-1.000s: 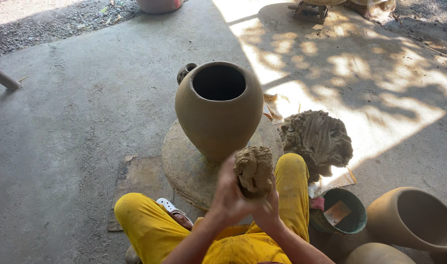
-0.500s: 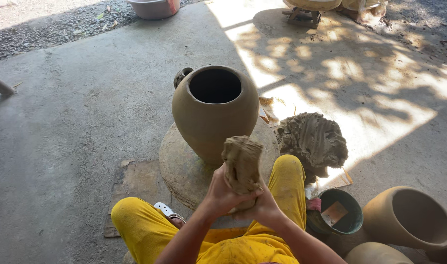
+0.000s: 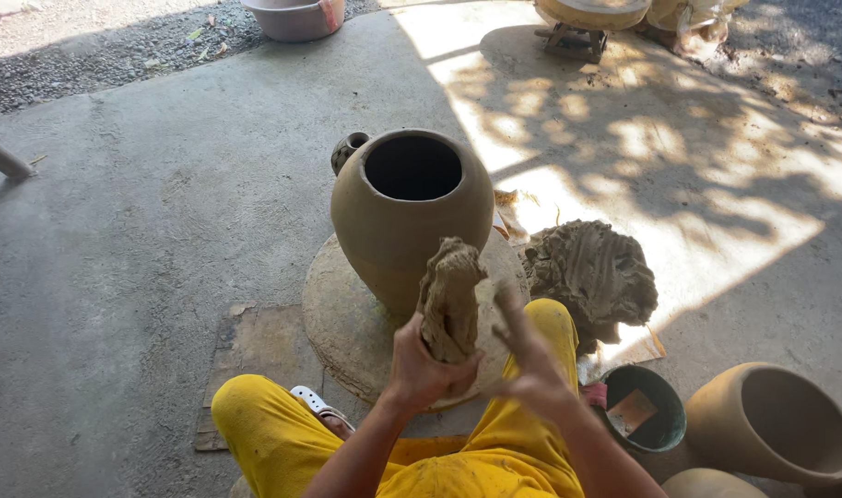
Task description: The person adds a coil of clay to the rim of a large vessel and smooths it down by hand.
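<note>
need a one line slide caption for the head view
Seated potter's left hand grips an upright clay lump, right hand open beside it, before a large unfired clay pot on a round slab.

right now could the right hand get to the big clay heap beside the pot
Probably yes. The right hand is open and holds nothing, and the clay heap lies on its own side, just past the yellow-clad knee. Nothing stands between them; the left hand alone grips the clay lump.
</note>
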